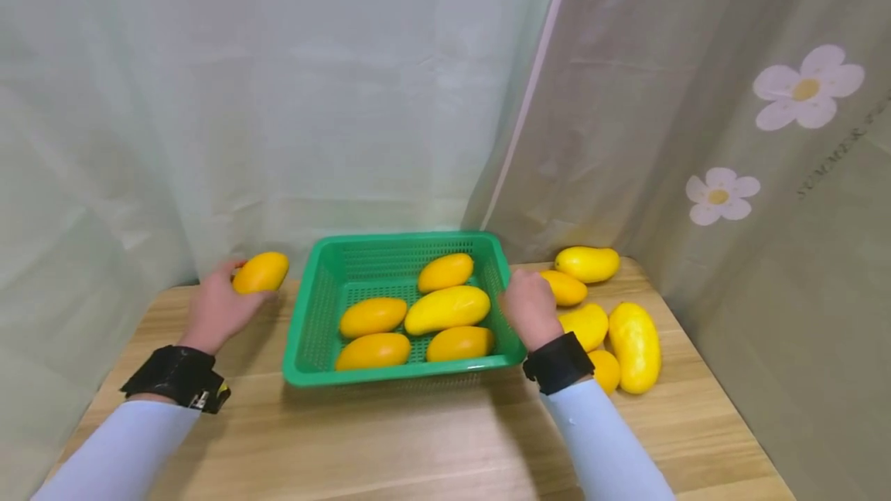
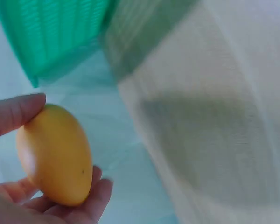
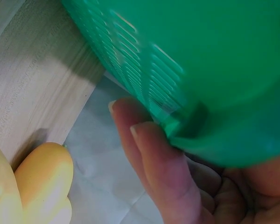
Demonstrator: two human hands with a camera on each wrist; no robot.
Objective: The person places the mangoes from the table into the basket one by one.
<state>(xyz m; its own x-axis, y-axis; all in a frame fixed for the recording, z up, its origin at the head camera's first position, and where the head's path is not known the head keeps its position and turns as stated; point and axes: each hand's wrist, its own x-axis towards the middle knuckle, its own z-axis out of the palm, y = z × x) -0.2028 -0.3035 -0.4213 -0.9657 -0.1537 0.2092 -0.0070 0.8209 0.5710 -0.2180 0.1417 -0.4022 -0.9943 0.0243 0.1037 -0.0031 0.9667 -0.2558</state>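
My left hand holds a yellow mango above the left part of the table. In the left wrist view the thumb lies at one end of that mango and the fingers curl under the other. At the basket's right side my right hand grips the rim. The right wrist view shows its fingers against the outside of the green plastic basket; the thumb is mostly hidden. Several mangoes lie inside the green basket, mostly toward its front and right.
Right of the basket, several more mangoes lie on the wooden table, partly hidden by my right hand and wrist. A pale curtain hangs behind the table, and a flowered curtain stands along its right edge.
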